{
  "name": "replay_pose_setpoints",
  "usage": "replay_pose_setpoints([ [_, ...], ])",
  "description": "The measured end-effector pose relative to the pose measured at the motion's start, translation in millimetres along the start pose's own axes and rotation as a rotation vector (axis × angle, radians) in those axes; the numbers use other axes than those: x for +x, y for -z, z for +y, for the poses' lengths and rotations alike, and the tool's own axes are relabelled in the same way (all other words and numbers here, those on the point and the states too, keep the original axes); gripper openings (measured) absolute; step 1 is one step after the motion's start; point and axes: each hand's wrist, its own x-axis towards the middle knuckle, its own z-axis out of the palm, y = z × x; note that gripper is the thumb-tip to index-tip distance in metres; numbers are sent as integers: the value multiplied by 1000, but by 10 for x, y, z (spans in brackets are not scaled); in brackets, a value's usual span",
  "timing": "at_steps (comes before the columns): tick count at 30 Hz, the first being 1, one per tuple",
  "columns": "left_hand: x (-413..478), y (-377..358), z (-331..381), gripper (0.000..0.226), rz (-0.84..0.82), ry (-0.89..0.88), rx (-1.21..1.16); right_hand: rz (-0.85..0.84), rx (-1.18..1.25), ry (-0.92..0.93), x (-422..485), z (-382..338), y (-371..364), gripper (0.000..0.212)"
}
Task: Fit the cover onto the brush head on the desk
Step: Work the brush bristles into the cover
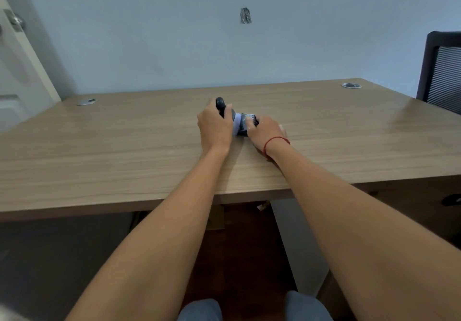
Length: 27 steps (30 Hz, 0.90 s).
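Centre of frame: the left hand [215,125] is closed around the dark handle of the brush [222,106], which lies on the wooden desk [124,146]. The right hand [265,131], with a red wrist cord [274,141], pinches the clear cover [247,121] against the pale brush head [237,123].

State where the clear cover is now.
In the head view, the cover sits mid-desk, under the right hand, against the brush held by the left hand.
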Motion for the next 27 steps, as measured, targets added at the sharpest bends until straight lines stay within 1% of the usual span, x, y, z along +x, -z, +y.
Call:
replay_pose_setpoints([
  [2, -14, 8, 31, 15, -15, 29, 112, -1, 0, 3, 11, 4, -15, 46],
  [3, -12, 17, 36, 15, -2, 51, 124, -1, 1, 6, 13, 9, -27, 46],
  [4, -3, 19, 34, 16, 14, 52, 86, -1, 4, 8, 15, 16, -31, 46],
  [6, 18, 17, 23, 18, 41, 21, -63, -2, 14, 12, 8, 27, -21, 44],
  [7, 24, 10, 7, 19, 43, 14, -89, -1, 15, 18, 2, 30, -11, 44],
  [9, 33, 8, -13, 20, 2, 52, -11, -3, 7, 22, -10, 20, 5, 44],
  [11, 48, 10, -39, 19, 5, 116, 80, -7, -9, 21, -24, 10, 2, 45],
  [12, 58, 11, -41, 20, 16, 115, 68, -8, -13, 21, -24, 8, -2, 46],
  [15, 38, 14, 3, 20, 31, 18, -110, -6, -9, 25, -11, 25, -11, 45],
  [16, 39, 6, 0, 18, 25, 1, -122, -6, -6, 27, -7, 27, -12, 45],
  [20, 50, -13, -57, 17, -13, 52, 48, -9, -4, 23, -20, 6, 2, 46],
  [22, 40, -16, -65, 16, -6, 58, 72, -13, -16, 23, -33, -7, 13, 45],
  [24, 30, -22, -39, 14, 26, 36, 11, -17, -23, 34, -38, 0, 3, 47],
  [27, 40, 8, 1, 8, 103, 0, -202, 16, -72, 52, -50, 15, -26, 58],
])
